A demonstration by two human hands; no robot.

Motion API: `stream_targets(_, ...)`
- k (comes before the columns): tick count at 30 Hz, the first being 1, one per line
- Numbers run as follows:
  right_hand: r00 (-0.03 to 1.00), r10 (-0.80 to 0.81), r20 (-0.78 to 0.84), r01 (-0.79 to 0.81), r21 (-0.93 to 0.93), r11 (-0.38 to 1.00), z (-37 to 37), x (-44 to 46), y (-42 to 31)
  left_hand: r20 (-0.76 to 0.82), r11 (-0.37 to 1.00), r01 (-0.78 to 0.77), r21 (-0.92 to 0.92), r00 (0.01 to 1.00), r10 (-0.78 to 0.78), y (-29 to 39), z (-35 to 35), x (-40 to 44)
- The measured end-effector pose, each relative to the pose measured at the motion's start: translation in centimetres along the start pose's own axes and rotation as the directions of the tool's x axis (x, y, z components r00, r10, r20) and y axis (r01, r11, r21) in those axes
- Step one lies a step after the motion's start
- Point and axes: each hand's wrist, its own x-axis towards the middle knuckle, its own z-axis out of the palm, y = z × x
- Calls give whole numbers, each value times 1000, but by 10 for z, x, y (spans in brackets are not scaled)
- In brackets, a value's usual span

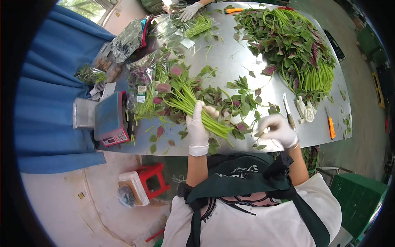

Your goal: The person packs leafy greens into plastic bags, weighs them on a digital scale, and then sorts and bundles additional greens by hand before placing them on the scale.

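My left hand, in a white glove, is closed round a bunch of amaranth near the table's front edge. The bunch lies slantwise, its leaves to the upper left and its pale green stem ends to the lower right. My right hand, also gloved, is apart from the bunch, with thumb and fingers curled into a pinch. What it holds, if anything, I cannot make out. Loose amaranth leaves lie between and beyond the hands. Close to my right hand are a knife and a crumpled white glove.
A large amaranth pile covers the table's far right. Orange-handled tools lie near the edges. At left are a red scale and bagged greens with a label. Another person's gloved hand is at the far end.
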Motion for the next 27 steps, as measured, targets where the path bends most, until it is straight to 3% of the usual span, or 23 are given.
stream_targets(1, 977, 78, -198, -22, 272, 962, -9, -3, 8, 76, 999, -39, 17, 996, 38, 1, -2, 1)
stream_targets(2, 934, 31, -355, 151, 472, 869, -17, 0, 14, 80, 995, -34, 92, 996, 27, 1, -2, 1)
stream_targets(3, 888, 172, -426, -136, 113, 984, -26, 10, 12, 82, 986, -28, 165, 997, 14, 0, -1, 0)
stream_targets(4, 806, 251, -537, -432, -242, 869, -33, 17, 8, 83, 972, -22, 234, 997, 3, -3, 1, -2)
stream_targets(6, 809, 378, -451, -588, -631, 506, -28, 22, 3, 95, 937, 17, 349, 994, -53, -12, 6, -5)
stream_targets(7, 785, 445, -432, -576, -772, 267, -24, 26, 2, 101, 915, 20, 403, 993, -67, -14, 10, -8)
stream_targets(9, 882, 322, -344, -459, -477, 749, -3, 36, 0, 108, 865, 54, 499, 986, -124, -20, 13, -11)
stream_targets(10, 910, 245, -334, -339, -260, 904, 10, 41, -1, 143, 796, -10, 605, 985, -96, -26, 11, -10)
stream_targets(12, 945, 246, -215, -264, -59, 963, 28, 58, -2, 233, 613, -149, 776, 971, -59, -38, 9, -8)
stream_targets(13, 955, 255, -151, -266, -56, 962, 26, 69, 16, 339, 454, -308, 836, 941, 15, -43, 10, -8)
stream_targets(16, 852, 499, -161, -519, -124, 846, 37, 82, 29, 370, -177, -366, 914, 929, -10, -40, 10, -12)
stream_targets(18, 872, 430, -233, -407, 141, 902, 57, 73, 29, 337, -207, -326, 922, 941, 17, -42, 5, -14)
stream_targets(21, 882, 376, -283, -242, 413, 878, 67, 67, 40, 346, -240, -319, 917, 935, 80, -56, 6, -21)
stream_targets(24, 934, 230, -274, -125, 355, 927, 59, 63, 41, 401, -205, -370, 906, 907, 133, -63, 11, -24)
stream_targets(25, 934, 242, -261, -115, 423, 899, 58, 61, 30, 411, -150, -393, 907, 903, 122, -59, 16, -26)
stream_targets(27, 925, 201, -324, -104, 293, 951, 56, 54, 31, 433, -25, -432, 902, 900, 43, -58, 13, -23)
